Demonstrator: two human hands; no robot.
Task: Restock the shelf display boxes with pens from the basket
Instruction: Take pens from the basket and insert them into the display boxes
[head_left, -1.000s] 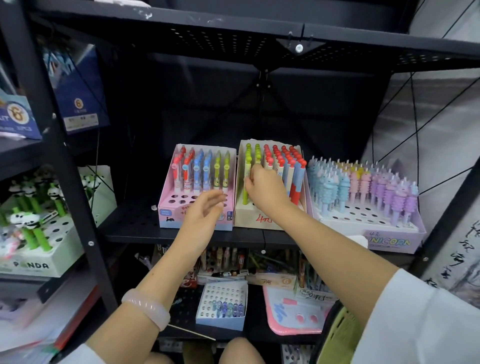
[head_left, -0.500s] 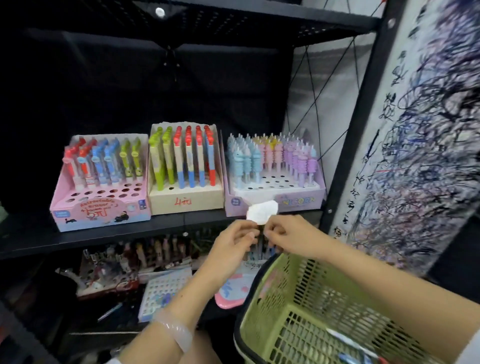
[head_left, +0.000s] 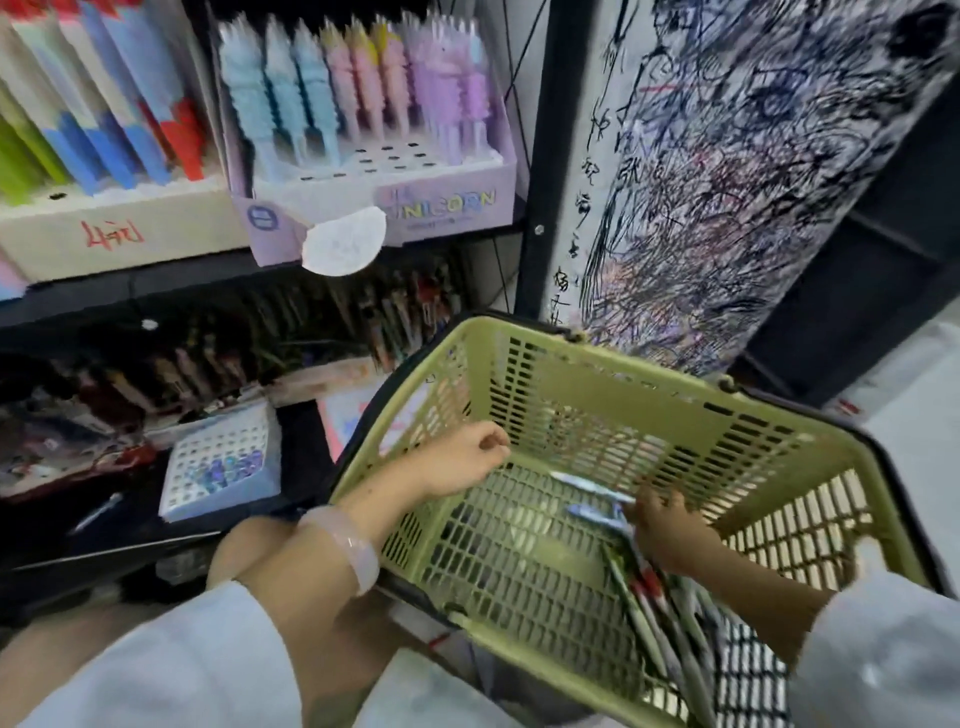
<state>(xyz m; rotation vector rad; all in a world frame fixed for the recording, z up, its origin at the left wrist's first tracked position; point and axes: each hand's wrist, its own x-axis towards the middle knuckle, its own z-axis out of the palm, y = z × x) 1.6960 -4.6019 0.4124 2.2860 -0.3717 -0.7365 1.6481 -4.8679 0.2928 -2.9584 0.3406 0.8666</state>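
The green plastic basket (head_left: 597, 364) fills the lower right, tilted toward me. Several pens (head_left: 660, 618) lie along its right side. My right hand (head_left: 667, 527) reaches into the basket and its fingers curl round blue-and-white pens (head_left: 597, 512) on the mesh floor. My left hand (head_left: 462, 462) hovers just inside the basket's left rim, loosely curled and holding nothing. On the shelf above stand the lilac unicorn display box (head_left: 441, 205), with pastel pens at the back and bare holes in front, and a beige box (head_left: 109, 236) of coloured pens.
A white paper tag (head_left: 343, 240) hangs off the unicorn box's front. The lower shelf holds a small white box (head_left: 223, 462) with a few pens and other clutter. A black shelf post (head_left: 540, 156) and a scribbled test board (head_left: 727, 171) stand to the right.
My view dropped from the shelf to the basket. Both hands left the white tag by the unicorn box; the right went down into the basket onto the pens and the left lowered to its rim.
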